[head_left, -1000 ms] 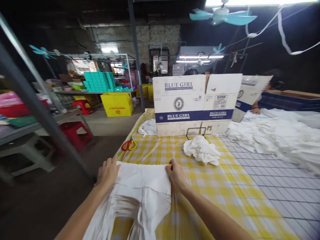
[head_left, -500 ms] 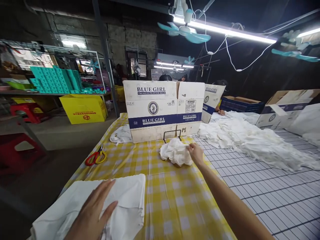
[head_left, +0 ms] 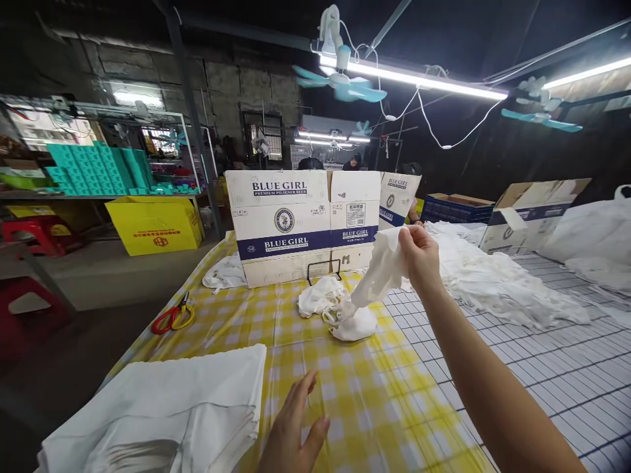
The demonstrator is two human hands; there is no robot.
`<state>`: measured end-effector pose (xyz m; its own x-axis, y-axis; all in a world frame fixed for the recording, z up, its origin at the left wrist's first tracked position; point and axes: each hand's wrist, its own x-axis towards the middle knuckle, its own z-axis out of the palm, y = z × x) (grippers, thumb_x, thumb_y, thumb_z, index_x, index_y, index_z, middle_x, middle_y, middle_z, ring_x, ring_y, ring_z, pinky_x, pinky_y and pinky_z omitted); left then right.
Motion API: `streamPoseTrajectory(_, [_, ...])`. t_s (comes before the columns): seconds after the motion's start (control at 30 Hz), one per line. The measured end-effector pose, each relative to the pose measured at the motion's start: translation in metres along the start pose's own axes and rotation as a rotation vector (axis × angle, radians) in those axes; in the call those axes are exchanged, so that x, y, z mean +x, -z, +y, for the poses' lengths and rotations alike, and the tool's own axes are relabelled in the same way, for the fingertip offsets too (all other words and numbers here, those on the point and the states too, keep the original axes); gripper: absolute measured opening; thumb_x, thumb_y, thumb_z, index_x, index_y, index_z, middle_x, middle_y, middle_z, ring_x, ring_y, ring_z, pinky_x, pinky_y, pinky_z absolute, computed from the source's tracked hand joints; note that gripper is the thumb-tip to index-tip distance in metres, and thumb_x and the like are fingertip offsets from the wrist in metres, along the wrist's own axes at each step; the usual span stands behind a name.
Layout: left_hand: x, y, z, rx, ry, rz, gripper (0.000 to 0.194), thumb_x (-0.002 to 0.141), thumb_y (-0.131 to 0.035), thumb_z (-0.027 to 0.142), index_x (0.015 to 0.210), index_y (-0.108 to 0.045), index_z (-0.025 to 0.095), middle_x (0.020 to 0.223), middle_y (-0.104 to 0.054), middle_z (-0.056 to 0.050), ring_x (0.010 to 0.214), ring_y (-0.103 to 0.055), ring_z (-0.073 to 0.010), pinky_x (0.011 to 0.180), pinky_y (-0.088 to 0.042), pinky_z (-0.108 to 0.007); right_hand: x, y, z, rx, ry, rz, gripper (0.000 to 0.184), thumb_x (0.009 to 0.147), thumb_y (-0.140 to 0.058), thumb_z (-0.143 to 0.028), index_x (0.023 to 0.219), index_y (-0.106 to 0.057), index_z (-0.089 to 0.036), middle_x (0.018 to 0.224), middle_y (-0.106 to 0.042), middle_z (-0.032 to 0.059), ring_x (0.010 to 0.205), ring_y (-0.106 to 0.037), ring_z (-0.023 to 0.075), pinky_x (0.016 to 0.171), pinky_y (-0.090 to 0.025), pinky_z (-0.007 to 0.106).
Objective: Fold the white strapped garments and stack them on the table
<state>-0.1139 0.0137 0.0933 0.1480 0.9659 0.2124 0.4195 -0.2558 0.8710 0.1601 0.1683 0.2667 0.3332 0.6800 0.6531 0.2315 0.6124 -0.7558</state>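
My right hand (head_left: 419, 257) is raised above the table and pinches a white cloth (head_left: 377, 279) by one end; its lower end still trails onto the yellow checked tablecloth (head_left: 345, 394). A second crumpled white cloth (head_left: 318, 299) lies just left of it. My left hand (head_left: 293, 430) hovers open over the tablecloth near the bottom edge, holding nothing. A flat stack of folded white cloths (head_left: 162, 410) lies to its left at the table's near corner.
A Blue Girl cardboard box (head_left: 300, 223) stands across the table behind the cloths. Red and yellow scissors (head_left: 172, 317) lie at the left edge. A long heap of white fabric (head_left: 493, 279) covers the grid-patterned surface (head_left: 566, 368) on the right. Other people work behind the box.
My right hand has closed on the crumpled cloth and lifted it up from the table. My left hand has left the folded stack and moved right, over the tablecloth.
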Motion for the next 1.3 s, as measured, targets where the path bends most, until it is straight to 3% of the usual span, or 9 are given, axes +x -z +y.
streamPoseTrajectory(0.23, [0.026,-0.048,0.050,-0.355,0.121,0.044,0.083,0.068,-0.062,0.047,0.138,-0.023,0.026,0.137,-0.039,-0.012,0.120,-0.043,-0.0284,0.093,-0.041,-0.043,-0.046,0.019,-0.091,0.234,-0.183,-0.349,0.019,0.078,-0.061,-0.039,0.077,-0.057,-0.021,0.067,-0.053,-0.0024,0.057,-0.049,0.0094,0.050,-0.040,0.020])
streamPoseTrajectory(0.37, [0.019,-0.055,0.055,-0.537,0.221,-0.023,0.072,0.060,-0.069,0.048,0.121,-0.046,0.016,0.098,-0.065,-0.011,0.089,-0.061,-0.0269,0.075,-0.048,-0.035,-0.069,0.035,-0.108,0.272,-0.343,-0.457,0.020,0.079,-0.059,-0.041,0.079,-0.055,-0.021,0.067,-0.054,-0.0022,0.054,-0.050,0.0098,0.047,-0.039,0.020])
streamPoseTrajectory(0.47, [0.006,-0.042,0.042,-0.645,0.349,-0.049,0.042,0.069,-0.062,0.046,0.094,-0.057,0.013,0.058,-0.061,-0.002,0.053,-0.057,-0.0166,0.054,-0.045,-0.026,-0.078,0.045,-0.084,0.110,-0.397,-0.484,0.024,0.081,-0.053,-0.044,0.080,-0.053,-0.021,0.069,-0.055,-0.0014,0.055,-0.051,0.0108,0.048,-0.039,0.021])
streamPoseTrajectory(0.57, [-0.004,-0.026,0.012,-0.630,0.385,-0.021,0.031,0.070,-0.062,0.040,0.087,-0.055,0.015,0.048,-0.052,0.005,0.041,-0.047,-0.0110,0.044,-0.038,-0.021,-0.096,0.053,-0.028,-0.447,-0.374,-0.570,0.027,0.085,-0.042,-0.042,0.080,-0.054,-0.019,0.070,-0.058,0.0008,0.059,-0.052,0.0130,0.051,-0.038,0.022])
streamPoseTrajectory(0.63, [-0.006,-0.019,-0.015,-0.459,0.385,0.033,0.029,0.066,-0.065,0.034,0.086,-0.055,0.016,0.055,-0.056,0.004,0.046,-0.052,-0.0128,0.046,-0.040,-0.022,-0.118,0.056,0.014,-0.817,-0.364,-0.686,0.021,0.081,-0.048,-0.033,0.072,-0.058,-0.017,0.068,-0.059,0.0028,0.063,-0.054,0.0154,0.054,-0.037,0.024])
streamPoseTrajectory(0.8, [-0.005,-0.020,-0.067,0.023,0.251,0.136,0.044,0.065,-0.053,0.010,0.108,-0.052,0.017,0.103,-0.063,-0.008,0.094,-0.060,-0.0206,0.078,-0.047,-0.029,-0.177,0.057,0.073,-0.962,-0.404,-0.873,0.003,0.066,-0.064,-0.018,0.067,-0.064,-0.015,0.067,-0.063,0.0073,0.064,-0.058,0.0205,0.056,-0.037,0.028])
streamPoseTrajectory(0.97, [-0.005,-0.022,-0.066,0.212,0.091,0.154,0.061,0.066,-0.039,-0.001,0.123,-0.044,0.020,0.100,-0.060,-0.005,0.096,-0.057,-0.0170,0.087,-0.043,-0.033,-0.200,0.029,0.067,-0.860,-0.262,-0.950,0.020,0.079,-0.053,-0.016,0.095,-0.065,-0.020,0.098,-0.064,0.0062,0.085,-0.060,0.0187,0.072,-0.042,0.028])
streamPoseTrajectory(1.1, [-0.003,-0.022,-0.040,0.230,-0.107,0.101,0.067,0.068,-0.036,-0.002,0.129,-0.038,0.026,0.105,-0.054,-0.003,0.102,-0.053,-0.0165,0.091,-0.042,-0.035,-0.209,-0.007,0.045,-0.490,-0.063,-1.022,0.044,0.078,-0.054,-0.010,0.119,-0.052,-0.026,0.120,-0.055,0.0034,0.107,-0.051,0.0185,0.089,-0.038,0.030])
streamPoseTrajectory(1.3, [0.006,-0.014,0.003,0.252,-0.349,0.050,0.075,0.066,-0.036,-0.004,0.133,-0.029,0.028,0.118,-0.045,-0.005,0.111,-0.047,-0.0174,0.096,-0.040,-0.035,-0.204,-0.041,0.029,-0.211,-0.038,-1.101,0.028,0.073,-0.057,-0.009,0.098,-0.058,-0.021,0.087,-0.063,-0.0017,0.075,-0.055,0.0127,0.068,-0.042,0.023])
